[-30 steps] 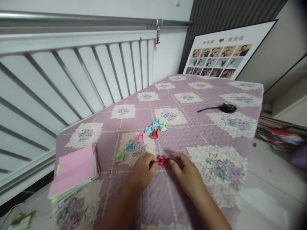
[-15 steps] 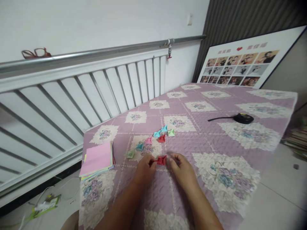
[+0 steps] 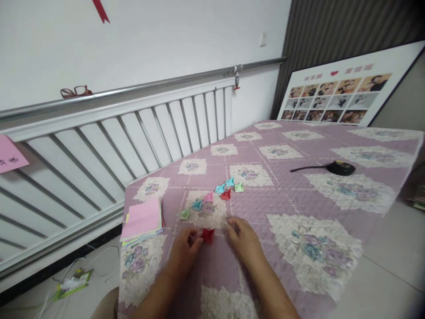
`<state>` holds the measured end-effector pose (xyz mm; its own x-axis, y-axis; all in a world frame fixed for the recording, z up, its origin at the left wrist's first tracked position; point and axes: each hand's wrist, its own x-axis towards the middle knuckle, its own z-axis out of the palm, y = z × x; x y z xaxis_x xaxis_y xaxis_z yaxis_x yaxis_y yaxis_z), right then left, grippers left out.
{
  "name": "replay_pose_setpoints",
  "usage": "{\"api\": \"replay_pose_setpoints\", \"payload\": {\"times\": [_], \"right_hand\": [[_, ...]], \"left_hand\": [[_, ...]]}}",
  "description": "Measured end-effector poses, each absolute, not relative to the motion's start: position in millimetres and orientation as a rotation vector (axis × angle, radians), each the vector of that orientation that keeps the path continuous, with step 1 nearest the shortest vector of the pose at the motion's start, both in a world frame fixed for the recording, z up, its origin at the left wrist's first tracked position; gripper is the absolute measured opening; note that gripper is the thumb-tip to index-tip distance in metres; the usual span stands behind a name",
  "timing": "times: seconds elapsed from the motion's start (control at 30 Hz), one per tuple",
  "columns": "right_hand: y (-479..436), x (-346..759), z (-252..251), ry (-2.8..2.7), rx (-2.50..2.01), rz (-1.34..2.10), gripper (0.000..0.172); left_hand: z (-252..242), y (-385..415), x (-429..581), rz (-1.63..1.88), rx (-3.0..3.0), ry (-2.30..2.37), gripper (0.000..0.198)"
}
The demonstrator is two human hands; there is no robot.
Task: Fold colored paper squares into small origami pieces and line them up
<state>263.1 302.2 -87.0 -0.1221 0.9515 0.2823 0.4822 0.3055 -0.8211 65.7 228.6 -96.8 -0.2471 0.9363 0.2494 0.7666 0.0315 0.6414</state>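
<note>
My left hand pinches the edge of a red folded-paper piece just above the flowered cloth. My right hand is a little to the right of it, fingers curved and apart, holding nothing. Beyond the hands, several small folded-paper pieces lie in a slanting row: a pale green piece, a teal piece, a pink piece, light blue pieces, a second red piece and another green piece. A stack of coloured paper sheets lies left of my left hand.
A black tape measure with a strap lies at the right. A white radiator borders the table's far left edge, with glasses above its pipe. A framed photo board leans behind. A power strip is on the floor.
My left hand has moved left and nearer with the red paper piece. My right hand has shifted slightly left and nearer. The view has tilted, bringing a pink sheet at the left into sight.
</note>
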Motion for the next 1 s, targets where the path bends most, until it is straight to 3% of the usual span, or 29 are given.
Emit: {"api": "replay_pose_setpoints", "payload": {"times": [0.17, 0.4, 0.63, 1.0], "right_hand": [[302.0, 261.5, -87.4, -1.753, -1.294, 0.699, 0.018], [304.8, 256.3, -89.3, -1.779, -1.299, 0.700, 0.018], [305.7, 250.3, -91.4, -1.778, -1.306, 0.693, 0.019], [306.5, 249.9, -92.7, -1.761, -1.287, 0.698, 0.018]], "left_hand": [[-72.5, 263.3, 41.7, 0.944, 1.883, 2.229, 0.015], [-50.7, 311.9, 32.5, 0.519, 2.007, 2.391, 0.022], [-52.1, 319.1, 40.0, 0.221, 2.033, 2.467, 0.013], [-48.1, 311.8, 51.0, 0.303, 2.090, 2.482, 0.013]]}}
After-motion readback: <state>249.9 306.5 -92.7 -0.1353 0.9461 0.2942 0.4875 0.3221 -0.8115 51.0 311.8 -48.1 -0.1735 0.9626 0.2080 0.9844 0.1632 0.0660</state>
